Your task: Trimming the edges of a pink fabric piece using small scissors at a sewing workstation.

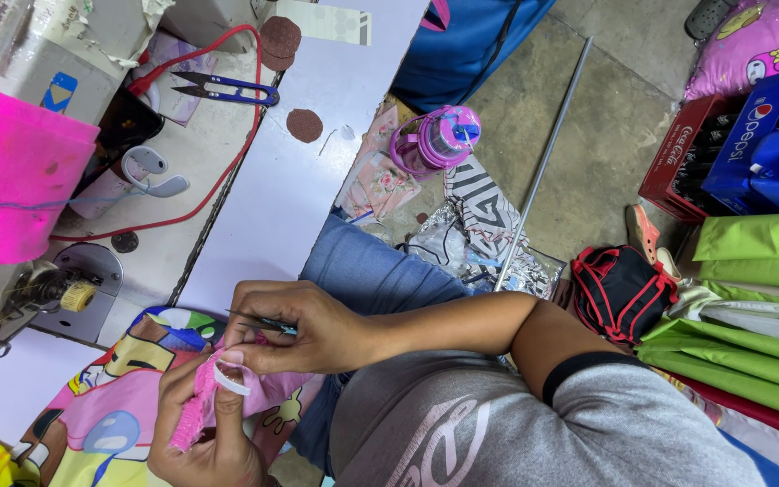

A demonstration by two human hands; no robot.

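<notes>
My left hand point(198, 442) holds a pink gathered strip of fabric point(193, 410) with a small white band point(230, 378) across its top. My right hand point(304, 332) reaches over from the right and pinches the top of that strip. It also grips small dark thread snips point(265, 322), whose tips point left. Both hands meet over a colourful cartoon-printed cloth point(110, 406) at the near edge of the white sewing table point(272, 207). My jeans-clad leg point(371, 271) lies just beyond the hands.
A sewing machine point(38, 54) with bright pink fabric point(11, 171) stands at the left. Blue-handled snips point(227, 90), a red cord and brown round patches point(304, 124) lie on the table. On the floor are a pink bottle point(435, 140), a metal rod point(543, 162), a red-and-black bag point(622, 289) and green fabric rolls point(750, 307).
</notes>
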